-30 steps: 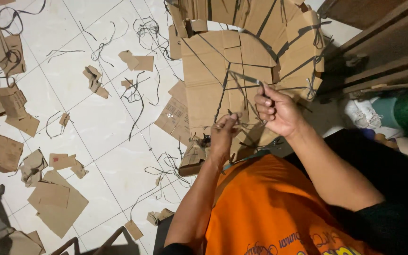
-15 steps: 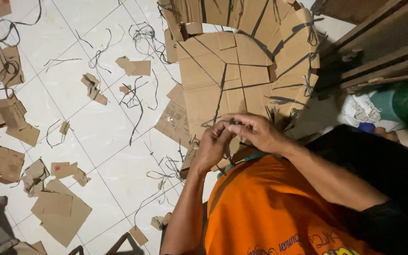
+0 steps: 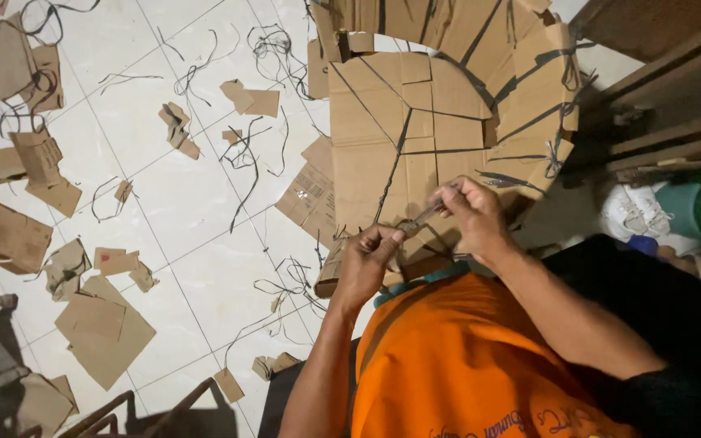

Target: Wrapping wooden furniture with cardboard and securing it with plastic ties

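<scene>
The flat brown cardboard panel bound with black straps (image 3: 415, 138) lies on the floor before the person. Both hands have come together at its near edge: the right hand (image 3: 472, 215) now pinches a thin metal tool (image 3: 422, 217), and the left hand (image 3: 367, 264) grips the strap end beside it. Around the panel, cardboard scraps (image 3: 99, 324) and strap offcuts litter the white tiled floor (image 3: 180, 203).

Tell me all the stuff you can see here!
cardboard piece: one, brown, bound with dark strips, top middle, in front of the hands
scraps: many, brown cardboard, scattered on the floor at left
strips: many, dark, thin, loose over the floor
floor: white tiles
shelf: one, brown wood, top right
shoe: one, white, right, under the shelf
tool: one, thin, between the hands, kind unclear
shirt: orange, bottom middle
left hand: grip on the cardboard edge
right hand: grip on the tool
</scene>
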